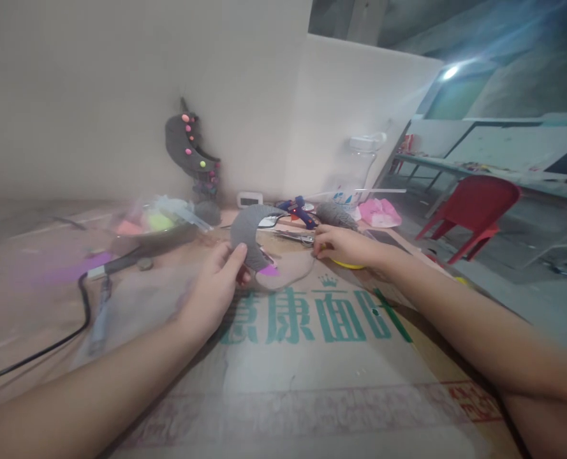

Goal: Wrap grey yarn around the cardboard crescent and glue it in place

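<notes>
My left hand [223, 274] pinches the lower left edge of a grey, yarn-wrapped crescent [245, 231], held upright above the table. A thin grey strand of yarn [295, 279] loops from the crescent's lower end over to my right hand [328, 243], whose closed fingertips grip it. Just behind my right hand lies a grey ball of yarn [337, 215]. Scissors [293, 236] lie between the hands, and a yellow round object [349, 264] is partly hidden under my right hand. A blue glue gun [301, 211] rests behind the scissors.
A finished-looking crescent with coloured pompoms [182, 143] hangs on the wall. Around the table stand a bowl of bright pieces [156, 233], a small white clock [250, 200], a clear bottle [354, 169] and a pink bag [380, 212]. A black cable [88, 306] runs left; a red chair [477, 207] stands beyond.
</notes>
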